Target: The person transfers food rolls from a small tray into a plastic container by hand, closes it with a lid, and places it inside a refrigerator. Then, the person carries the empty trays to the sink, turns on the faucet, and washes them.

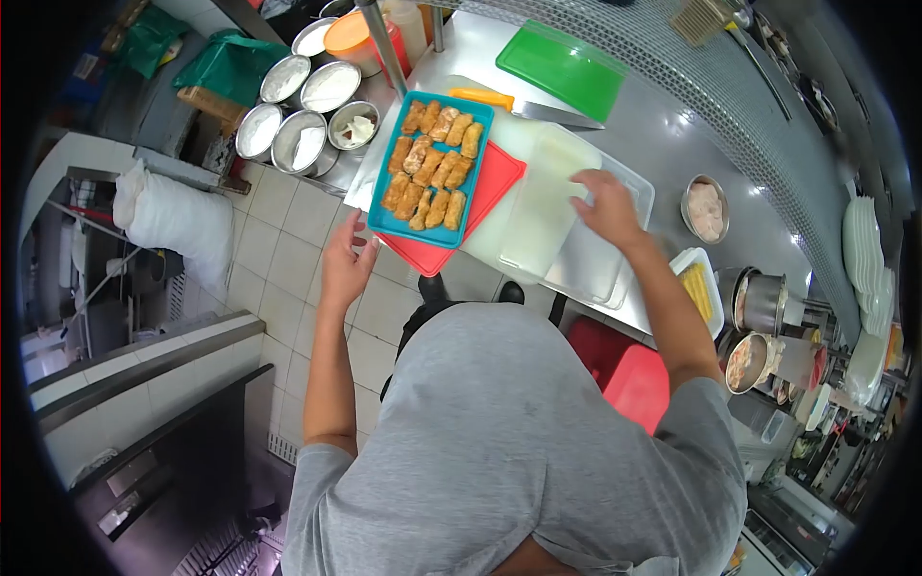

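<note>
A blue tray [392, 182] holds rows of browned, breaded rolls [424, 161] and rests partly on a red board [493, 182]. My left hand [348, 257] is beside the tray's lower left corner, fingers apart, holding nothing. Over the right edge of a translucent lidded container [549, 200] hovers my right hand [607, 204], its fingers spread and empty. A metal tray [594, 259] lies under that hand. Behind the container is a knife [557, 115] with a yellow handle.
Metal bowls of white contents [331, 86] cluster at the upper left. A green board [562, 67] lies at the back. To the right are a bowl of pale meat [705, 209], a white container of yellow strips [696, 291], pots [764, 302] and stacked plates [862, 245].
</note>
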Demonstrator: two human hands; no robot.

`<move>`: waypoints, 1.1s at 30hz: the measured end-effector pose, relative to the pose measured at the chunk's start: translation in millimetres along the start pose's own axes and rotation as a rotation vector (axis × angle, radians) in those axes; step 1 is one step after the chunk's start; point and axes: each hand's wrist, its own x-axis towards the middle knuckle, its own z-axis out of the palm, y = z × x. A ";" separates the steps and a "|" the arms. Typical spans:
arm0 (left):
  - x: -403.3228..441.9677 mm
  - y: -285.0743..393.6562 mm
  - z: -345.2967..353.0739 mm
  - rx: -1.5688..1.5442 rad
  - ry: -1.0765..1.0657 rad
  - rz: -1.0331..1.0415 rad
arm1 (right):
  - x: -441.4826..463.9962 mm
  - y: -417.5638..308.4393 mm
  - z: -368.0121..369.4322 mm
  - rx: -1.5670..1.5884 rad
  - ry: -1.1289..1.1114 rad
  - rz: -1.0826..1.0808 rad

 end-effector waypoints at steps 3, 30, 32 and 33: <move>12.9 -9.4 -1.4 -0.005 0.043 -0.030 | 47.2 -70.2 39.3 0.133 -0.027 -0.220; -59.8 -69.6 -17.7 -0.212 -0.059 -0.219 | 150.5 -203.5 133.5 -0.317 -0.507 -0.725; -59.0 -68.9 -19.6 -0.213 -0.058 -0.209 | 151.3 -205.8 135.5 -0.335 -0.498 -0.738; -59.6 -67.4 -21.3 -0.227 -0.053 -0.219 | 151.1 -205.3 137.4 -0.347 -0.472 -0.752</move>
